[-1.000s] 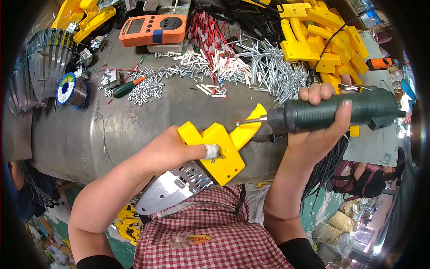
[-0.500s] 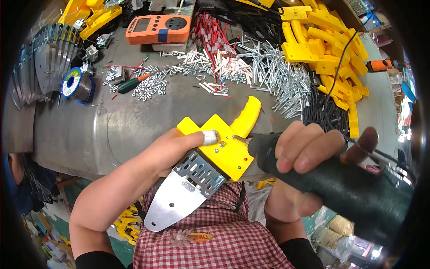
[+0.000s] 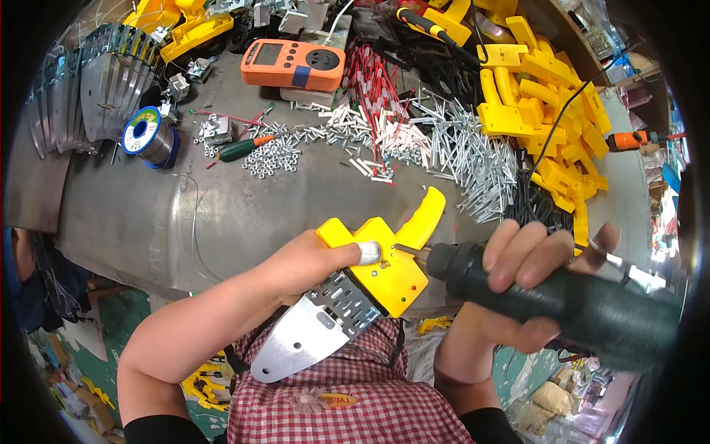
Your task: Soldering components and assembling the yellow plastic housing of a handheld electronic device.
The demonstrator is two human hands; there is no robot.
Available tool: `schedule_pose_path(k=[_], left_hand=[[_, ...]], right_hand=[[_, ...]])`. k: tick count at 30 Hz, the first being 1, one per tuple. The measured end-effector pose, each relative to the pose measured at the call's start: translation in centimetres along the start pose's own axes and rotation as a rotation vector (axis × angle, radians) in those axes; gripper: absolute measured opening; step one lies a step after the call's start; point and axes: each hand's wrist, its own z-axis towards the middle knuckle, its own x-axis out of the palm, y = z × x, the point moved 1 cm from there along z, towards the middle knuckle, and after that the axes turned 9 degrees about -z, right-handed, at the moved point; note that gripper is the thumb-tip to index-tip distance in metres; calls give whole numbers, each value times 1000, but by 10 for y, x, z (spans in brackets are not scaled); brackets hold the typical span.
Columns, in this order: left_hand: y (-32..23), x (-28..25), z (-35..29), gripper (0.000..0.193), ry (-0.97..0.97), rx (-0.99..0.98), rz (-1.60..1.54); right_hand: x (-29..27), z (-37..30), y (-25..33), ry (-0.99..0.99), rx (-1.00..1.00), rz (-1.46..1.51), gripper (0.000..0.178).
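Over the near edge of the metal surface (image 3: 244, 214), the left hand (image 3: 307, 263) grips a yellow housing (image 3: 384, 259) with a perforated metal plate (image 3: 314, 333) sticking out toward the person's checked shirt; a taped fingertip presses on its top. The right hand (image 3: 510, 288) is wrapped around a dark green driver (image 3: 562, 296), whose bit touches the housing beside that fingertip. Farther back on the surface lie loose screws (image 3: 473, 155), an orange meter (image 3: 299, 63), a solder spool (image 3: 144, 133) and a heap of yellow parts (image 3: 547, 111).
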Motion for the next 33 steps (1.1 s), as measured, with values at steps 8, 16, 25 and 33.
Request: schedule_pose_path(k=[8,16,25,33], left_hand=[[1,3,-2,104,-328,893,631],[-7,-3,-2,72,-344,1103,731],[-23,24,-15,34,-347,1377,1437],[-17,17,-14,23,-252,1381,1196]], right_hand=[[-10,1,-14,-141,82,-13,91],[-15,8,-17,-140,35,51,90],[-8,10,-17,-62,23,129,94],[-16,7,-8,-179,111,273,83]])
